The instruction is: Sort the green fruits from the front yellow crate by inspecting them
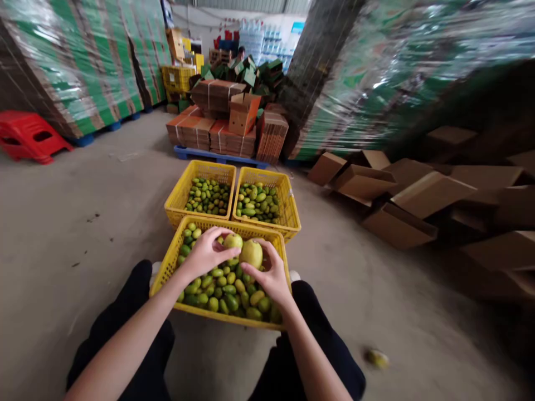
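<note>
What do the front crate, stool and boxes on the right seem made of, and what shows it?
Front crate: probably plastic, even yellow, its walls pierced by regular holes.
Stool: likely plastic too, smooth red with slight sheen and cut-out openings.
Boxes: apparently cardboard, matt brown, with flat panels.

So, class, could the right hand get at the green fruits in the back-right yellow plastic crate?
Probably not while the right hand holds a larger round yellow-green fruit, though the crate is open-topped.

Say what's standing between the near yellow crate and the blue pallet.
Two more yellow crates, side by side: left rear crate and right rear crate, both holding fruit. Visible in the head view.
</note>
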